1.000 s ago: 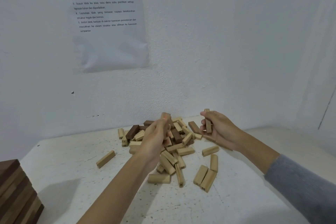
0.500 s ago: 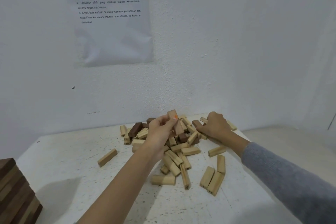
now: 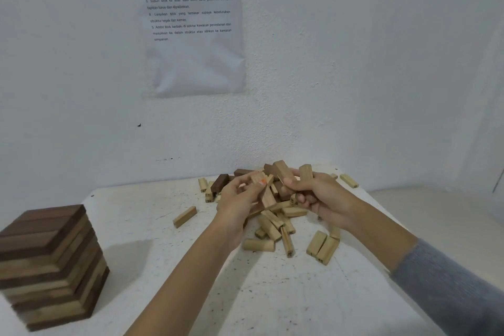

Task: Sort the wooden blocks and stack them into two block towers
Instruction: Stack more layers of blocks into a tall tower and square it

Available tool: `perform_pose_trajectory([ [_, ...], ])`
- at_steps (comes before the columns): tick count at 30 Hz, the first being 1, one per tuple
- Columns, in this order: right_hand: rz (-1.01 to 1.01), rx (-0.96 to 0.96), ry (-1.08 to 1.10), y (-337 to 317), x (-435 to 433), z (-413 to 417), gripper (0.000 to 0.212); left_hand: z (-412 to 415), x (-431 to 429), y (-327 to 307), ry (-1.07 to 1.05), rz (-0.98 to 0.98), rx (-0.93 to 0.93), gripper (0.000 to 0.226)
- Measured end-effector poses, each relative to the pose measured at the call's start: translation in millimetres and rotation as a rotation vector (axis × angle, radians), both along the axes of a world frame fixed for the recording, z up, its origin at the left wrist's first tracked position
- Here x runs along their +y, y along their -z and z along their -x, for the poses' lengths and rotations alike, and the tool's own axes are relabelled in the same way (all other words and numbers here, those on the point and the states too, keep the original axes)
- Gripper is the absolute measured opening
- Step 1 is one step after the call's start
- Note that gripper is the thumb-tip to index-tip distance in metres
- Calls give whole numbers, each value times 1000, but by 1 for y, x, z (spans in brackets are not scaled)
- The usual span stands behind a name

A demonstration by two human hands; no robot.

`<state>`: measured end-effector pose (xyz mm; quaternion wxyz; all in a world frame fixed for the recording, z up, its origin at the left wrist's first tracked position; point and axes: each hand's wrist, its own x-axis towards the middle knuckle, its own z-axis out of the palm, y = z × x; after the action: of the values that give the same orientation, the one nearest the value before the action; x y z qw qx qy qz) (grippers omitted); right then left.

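A loose pile of wooden blocks (image 3: 275,222), mostly pale with a few dark brown ones, lies at the back of the white table (image 3: 163,267). My left hand (image 3: 240,199) grips a reddish-brown block (image 3: 264,194) with an orange mark, held over the pile. Close beside it, my right hand (image 3: 319,194) holds several blocks: a brown one (image 3: 283,170) and a pale one (image 3: 305,172) stick up from the fingers. A finished tower of dark and pale layers (image 3: 49,262) stands at the left.
One pale block (image 3: 185,216) lies alone left of the pile; two side by side (image 3: 323,249) sit at its front right, another (image 3: 349,180) near the wall. A printed sheet (image 3: 191,22) hangs on the white wall. The table's right edge runs behind my right arm.
My right hand lifted from the pile with more blocks and came toward my left hand, which lowered slightly. The view dropped and shifted, bringing the tower on the left into sight.
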<state>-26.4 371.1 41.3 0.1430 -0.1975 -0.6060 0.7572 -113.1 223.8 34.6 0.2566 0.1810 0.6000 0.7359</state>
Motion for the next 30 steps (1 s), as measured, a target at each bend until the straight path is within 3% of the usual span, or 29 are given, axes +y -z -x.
perform_pose_trajectory([
  [11,-36,79,-190,12,-67,-42,9,-27,-80,5,55,78,169,22],
  [19,-146,22,-210,33,-116,-50,48,-37,-132,26,96,205,205,28],
  [25,-390,-8,-140,53,-137,-51,24,-41,-152,33,172,338,211,24],
  [30,-609,9,-98,61,-144,-51,20,-42,-151,37,188,407,332,30],
])
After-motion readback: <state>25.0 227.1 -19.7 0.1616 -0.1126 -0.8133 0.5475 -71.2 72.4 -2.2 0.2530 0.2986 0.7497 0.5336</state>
